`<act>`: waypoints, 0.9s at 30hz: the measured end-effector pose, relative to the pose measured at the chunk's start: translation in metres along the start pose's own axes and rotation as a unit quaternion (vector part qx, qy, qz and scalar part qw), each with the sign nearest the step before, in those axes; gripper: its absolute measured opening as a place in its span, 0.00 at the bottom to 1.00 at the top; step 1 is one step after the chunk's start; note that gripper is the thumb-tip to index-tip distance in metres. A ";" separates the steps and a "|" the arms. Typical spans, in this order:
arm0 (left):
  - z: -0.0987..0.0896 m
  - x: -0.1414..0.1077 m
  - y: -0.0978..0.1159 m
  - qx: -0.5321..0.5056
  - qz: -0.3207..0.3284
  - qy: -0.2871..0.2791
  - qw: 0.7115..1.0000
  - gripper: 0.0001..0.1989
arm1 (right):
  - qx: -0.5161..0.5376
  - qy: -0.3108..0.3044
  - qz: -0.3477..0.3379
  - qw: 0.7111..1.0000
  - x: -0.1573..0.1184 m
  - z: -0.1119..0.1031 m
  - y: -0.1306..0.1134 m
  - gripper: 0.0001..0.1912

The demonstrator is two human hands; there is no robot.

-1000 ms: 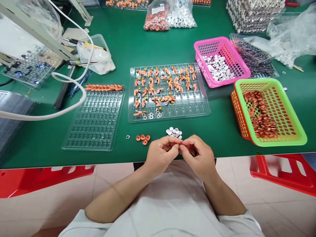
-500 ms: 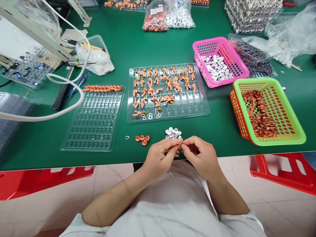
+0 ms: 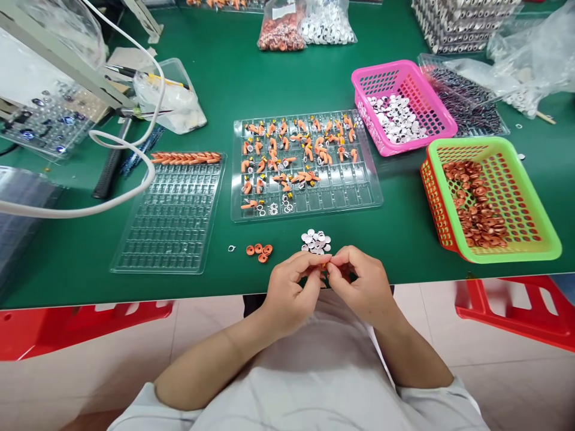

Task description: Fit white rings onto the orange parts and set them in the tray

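My left hand [image 3: 294, 290] and my right hand [image 3: 362, 284] meet fingertip to fingertip at the table's front edge. Both pinch a small orange piece [image 3: 324, 267], mostly hidden by the fingers. Just behind them lies a pile of white discs [image 3: 315, 240]. Several orange-brown round pieces [image 3: 263, 257] and one small ring [image 3: 231, 248] are to the left. Farther back, a clear compartment tray [image 3: 339, 194] holds many small orange parts, some with yellow bits, and white rings.
A second clear tray [image 3: 166, 239] with a row of orange pieces lies left. Right are a pink basket [image 3: 381, 143] of white discs and a green basket [image 3: 512, 254] of brown pieces. A white cable [image 3: 90, 211] and hammer [image 3: 108, 173] lie at left.
The fingertips have shifted slightly left around the small orange piece, and my right hand has turned a little. The camera view has moved slightly.
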State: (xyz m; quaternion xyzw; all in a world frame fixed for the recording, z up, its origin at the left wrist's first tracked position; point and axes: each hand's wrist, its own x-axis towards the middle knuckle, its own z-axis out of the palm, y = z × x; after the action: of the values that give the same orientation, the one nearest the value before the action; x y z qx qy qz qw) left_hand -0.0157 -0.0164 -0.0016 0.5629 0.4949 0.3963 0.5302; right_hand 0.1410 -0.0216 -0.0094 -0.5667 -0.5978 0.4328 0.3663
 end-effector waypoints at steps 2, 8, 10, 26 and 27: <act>0.001 0.000 0.001 -0.007 -0.004 0.005 1.000 0.13 | -0.009 0.008 -0.011 1.000 0.000 0.001 -0.001 0.05; 0.003 0.002 0.001 -0.014 -0.014 0.017 1.000 0.12 | -0.048 0.050 -0.059 0.996 -0.001 0.008 0.002 0.06; 0.002 0.003 0.001 -0.006 -0.018 0.018 1.000 0.12 | -0.057 0.060 -0.069 0.994 0.000 0.010 0.003 0.06; -0.005 0.015 0.009 -0.045 -0.134 -0.038 0.989 0.10 | -0.039 -0.009 -0.002 0.999 0.002 -0.008 -0.006 0.04; -0.005 0.015 0.009 -0.048 -0.136 -0.035 0.989 0.10 | -0.034 -0.012 0.000 0.999 0.002 -0.008 -0.006 0.04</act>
State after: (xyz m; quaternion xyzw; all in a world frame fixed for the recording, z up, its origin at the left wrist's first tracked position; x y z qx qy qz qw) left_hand -0.0164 -0.0001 0.0070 0.4781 0.5285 0.3242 0.6221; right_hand 0.1460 -0.0187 -0.0015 -0.5739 -0.6166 0.4190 0.3390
